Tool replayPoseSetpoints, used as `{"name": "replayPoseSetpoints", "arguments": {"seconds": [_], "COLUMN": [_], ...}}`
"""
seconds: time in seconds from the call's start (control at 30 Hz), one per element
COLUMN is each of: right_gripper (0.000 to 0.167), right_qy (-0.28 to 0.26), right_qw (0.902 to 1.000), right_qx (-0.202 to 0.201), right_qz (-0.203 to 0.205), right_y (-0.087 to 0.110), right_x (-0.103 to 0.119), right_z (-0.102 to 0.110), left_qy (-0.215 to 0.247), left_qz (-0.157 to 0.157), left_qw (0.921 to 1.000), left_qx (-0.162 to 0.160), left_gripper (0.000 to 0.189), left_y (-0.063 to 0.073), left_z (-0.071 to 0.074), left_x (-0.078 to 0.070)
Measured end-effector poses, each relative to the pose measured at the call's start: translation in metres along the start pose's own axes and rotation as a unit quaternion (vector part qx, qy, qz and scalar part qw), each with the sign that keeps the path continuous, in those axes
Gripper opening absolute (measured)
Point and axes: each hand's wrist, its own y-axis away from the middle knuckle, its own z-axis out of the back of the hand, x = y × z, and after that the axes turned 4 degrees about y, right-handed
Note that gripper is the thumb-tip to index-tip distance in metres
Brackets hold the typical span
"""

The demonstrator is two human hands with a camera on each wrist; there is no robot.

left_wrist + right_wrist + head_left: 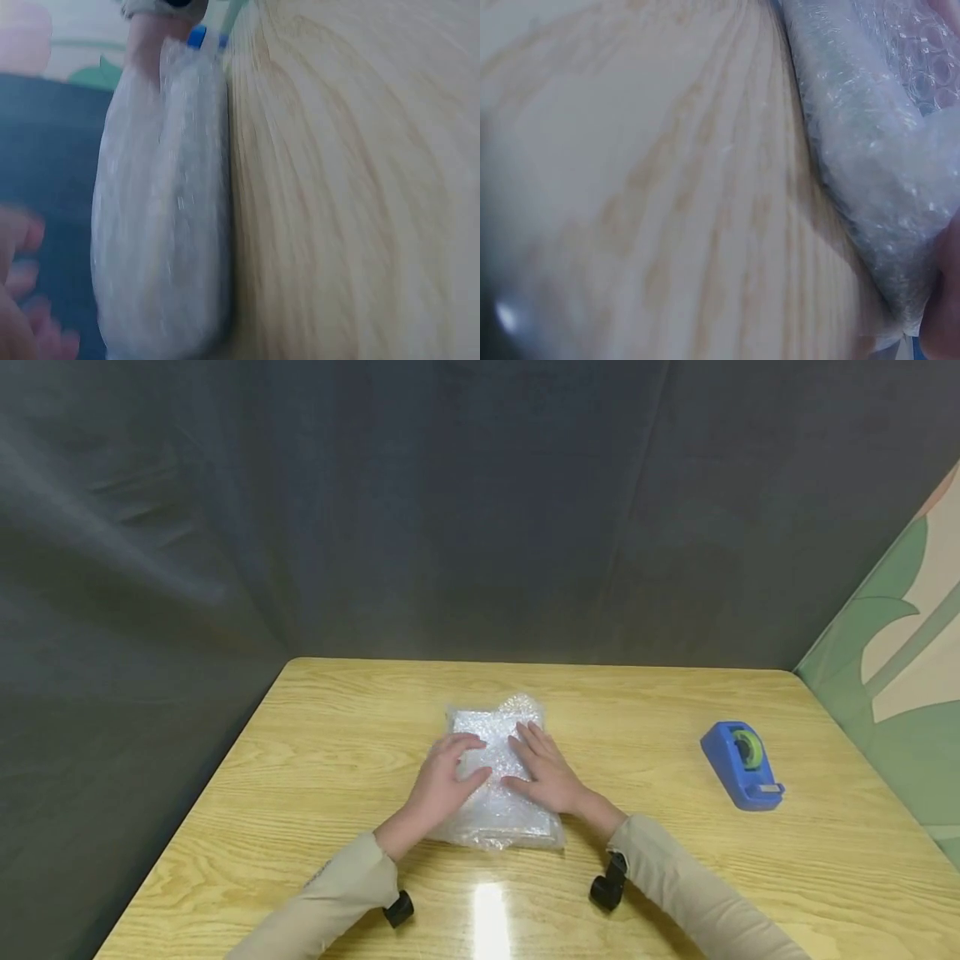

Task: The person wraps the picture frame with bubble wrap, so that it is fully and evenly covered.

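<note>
A flat package in clear bubble wrap (498, 822) lies on the wooden table, its contents blurred by the wrap. My left hand (441, 781) is over its left side, fingers loosely bent and thumb apart from them. In the left wrist view those fingers (30, 300) are blurred and look apart from the bubble wrap (172, 217). With spread fingers, my right hand (553, 777) rests on the package's right side. The right wrist view shows the bubble wrap's folded end (885, 180) and part of the right hand (943, 300) against it.
A blue tape dispenser (738, 772) with a roll of green-looking tape (750, 749) stands on the table (360, 710) to the right. Dark curtain (465, 527) hangs behind and at the left; a patterned panel (892, 668) borders the right side.
</note>
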Motion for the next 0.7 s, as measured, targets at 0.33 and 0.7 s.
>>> {"name": "replayPoseSetpoints", "arguments": {"seconds": [0.33,0.7], "right_gripper": [0.07,0.068], "right_qy": [-0.004,-0.015], "right_qw": [0.9999,0.9999], "right_qx": [0.01,0.003], "right_qz": [-0.003,0.006], "right_y": [0.003,0.001], "right_x": [-0.001,0.001], "right_z": [0.001,0.001], "left_qy": [0.308,0.249], "left_qz": [0.214,0.181], "left_qw": [0.9246,0.9512], "left_qx": [-0.068,0.009], "left_gripper": [0.055,0.058], "left_y": [0.018,0.019], "left_z": [-0.003,-0.014], "left_x": [0.034,0.034]}}
